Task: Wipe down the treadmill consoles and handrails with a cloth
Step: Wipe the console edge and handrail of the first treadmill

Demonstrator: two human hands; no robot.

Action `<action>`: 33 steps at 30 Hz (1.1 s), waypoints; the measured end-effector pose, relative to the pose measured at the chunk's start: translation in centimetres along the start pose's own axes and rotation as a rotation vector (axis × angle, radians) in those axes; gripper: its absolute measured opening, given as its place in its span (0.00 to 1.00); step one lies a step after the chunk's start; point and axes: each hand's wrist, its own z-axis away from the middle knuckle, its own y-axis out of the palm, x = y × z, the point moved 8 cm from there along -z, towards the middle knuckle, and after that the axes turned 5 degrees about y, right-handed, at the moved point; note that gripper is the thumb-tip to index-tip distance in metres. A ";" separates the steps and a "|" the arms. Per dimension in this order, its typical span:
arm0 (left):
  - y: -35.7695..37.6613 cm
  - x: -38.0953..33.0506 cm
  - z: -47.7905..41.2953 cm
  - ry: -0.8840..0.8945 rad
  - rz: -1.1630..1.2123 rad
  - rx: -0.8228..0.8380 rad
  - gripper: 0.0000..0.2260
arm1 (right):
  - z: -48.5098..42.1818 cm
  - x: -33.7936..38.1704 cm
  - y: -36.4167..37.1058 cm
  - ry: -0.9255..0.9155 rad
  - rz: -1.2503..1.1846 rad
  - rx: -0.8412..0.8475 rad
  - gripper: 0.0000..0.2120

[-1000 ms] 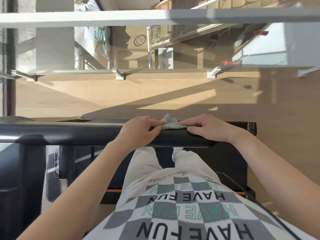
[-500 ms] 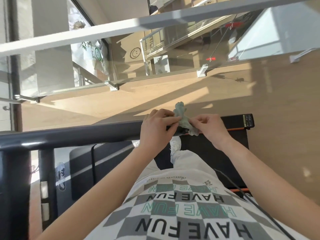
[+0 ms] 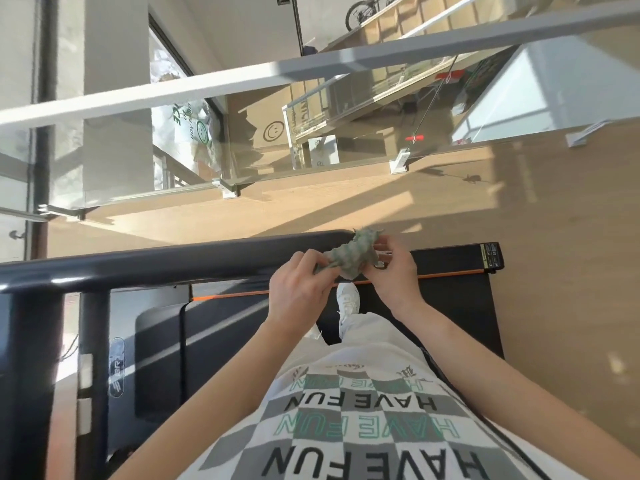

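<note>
Head view: both hands, left [image 3: 300, 289] and right [image 3: 390, 271], pinch the crumpled cloth [image 3: 353, 255], hiding the handrail's [image 3: 145, 265] end.

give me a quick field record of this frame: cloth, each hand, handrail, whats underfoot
cloth: crumpled green cloth, bunched between both hands
left: left hand pinches the cloth's left end
right: right hand grips its right side
handrail: dark grey rounded bar; cloth is by its rounded end, contact unclear
underfoot: black treadmill deck with orange stripe, white shoe on it
</note>
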 end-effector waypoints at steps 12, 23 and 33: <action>-1.3 8.1 10.2 -0.908 0.409 -0.111 0.03 | 5.9 5.4 4.8 -0.484 0.378 -0.228 0.12; 4.1 5.9 11.7 -1.495 1.939 -0.531 0.07 | 9.4 7.9 10.6 -0.794 0.546 -0.290 0.11; 4.1 4.6 11.4 -1.644 1.919 -0.316 0.10 | 8.3 2.0 6.9 0.125 -0.003 -0.470 0.07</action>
